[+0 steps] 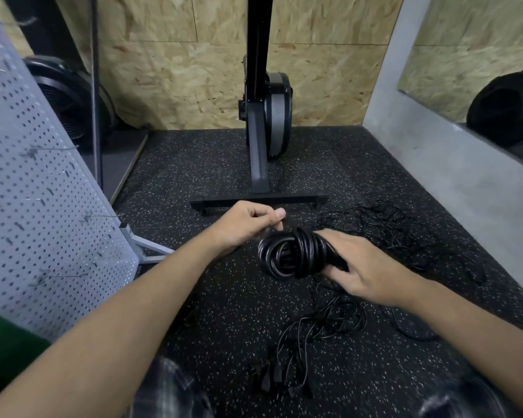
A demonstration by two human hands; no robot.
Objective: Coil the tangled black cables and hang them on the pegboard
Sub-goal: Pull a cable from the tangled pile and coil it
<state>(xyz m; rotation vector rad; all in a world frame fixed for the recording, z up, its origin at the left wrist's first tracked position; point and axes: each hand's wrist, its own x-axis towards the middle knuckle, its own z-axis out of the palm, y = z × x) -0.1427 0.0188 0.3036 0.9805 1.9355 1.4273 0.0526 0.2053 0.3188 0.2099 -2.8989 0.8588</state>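
A person kneeling on a black speckled rubber floor (224, 312) grips a coiled bundle of glossy black cable (290, 254) in the right hand (366, 270). The left hand (245, 224) hovers just beside it, fingers curled; whether it pinches the cable's tail cannot be told. The bundle lies crosswise, its looped end pointing left toward the grey perforated metal pegboard (27, 176) and its wire hooks (100, 216), on the left hand's side. Loose tangled black cables (390, 230) sprawl toward the floor's right edge.
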